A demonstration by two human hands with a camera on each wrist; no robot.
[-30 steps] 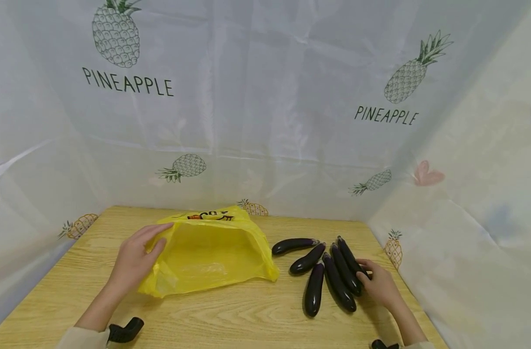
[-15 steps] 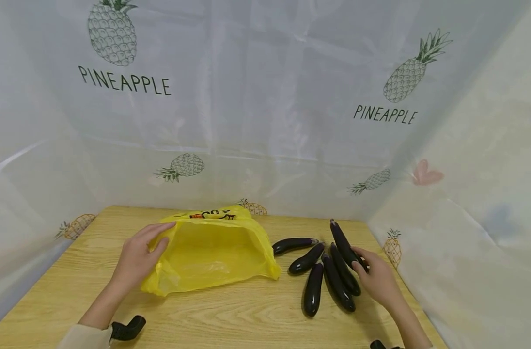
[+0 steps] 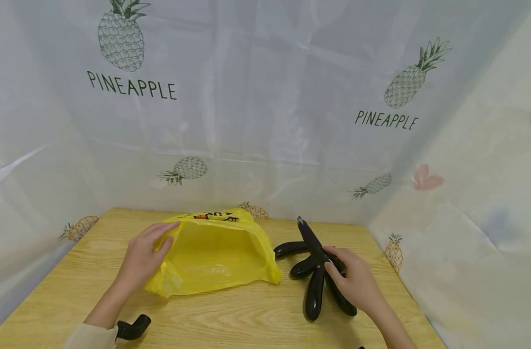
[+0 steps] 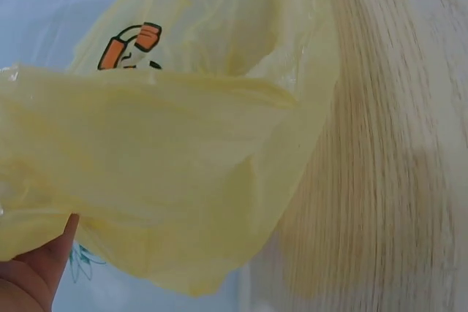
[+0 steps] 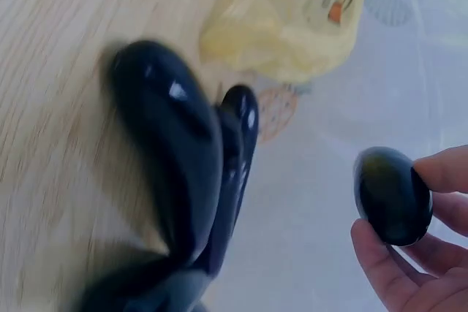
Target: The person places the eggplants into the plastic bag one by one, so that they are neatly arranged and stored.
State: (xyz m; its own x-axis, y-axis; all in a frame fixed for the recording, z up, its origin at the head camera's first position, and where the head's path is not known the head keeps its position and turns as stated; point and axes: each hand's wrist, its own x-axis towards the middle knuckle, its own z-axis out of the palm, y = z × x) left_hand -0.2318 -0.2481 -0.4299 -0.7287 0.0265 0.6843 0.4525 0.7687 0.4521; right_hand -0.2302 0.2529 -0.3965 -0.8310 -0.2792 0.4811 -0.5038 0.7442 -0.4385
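Observation:
A yellow plastic bag (image 3: 217, 254) lies on its side with its mouth gaping toward me. My left hand (image 3: 141, 257) holds the left edge of that mouth; in the left wrist view one digit shows against the film, the others hidden behind it. At the right, my right hand (image 3: 354, 281) grips a dark purple eggplant (image 3: 311, 240) by its rounded end, stem pointing away. In the right wrist view the held eggplant (image 5: 393, 195) sits end-on between thumb and fingers. Beneath it, several eggplants (image 3: 315, 295) fan out on the table, partly covered by hand and eggplant.
The wooden table (image 3: 213, 320) has a pineapple-print curtain (image 3: 265, 121) hanging behind it and at both sides. A black wrist-camera mount (image 3: 133, 327) juts from the left sleeve. The bag's right corner lies close to the leftmost eggplant (image 3: 289, 248).
My right hand has lifted the rightmost eggplant off the table and carried it left, over the others. The left hand stays at the bag's edge, shifted slightly right in view.

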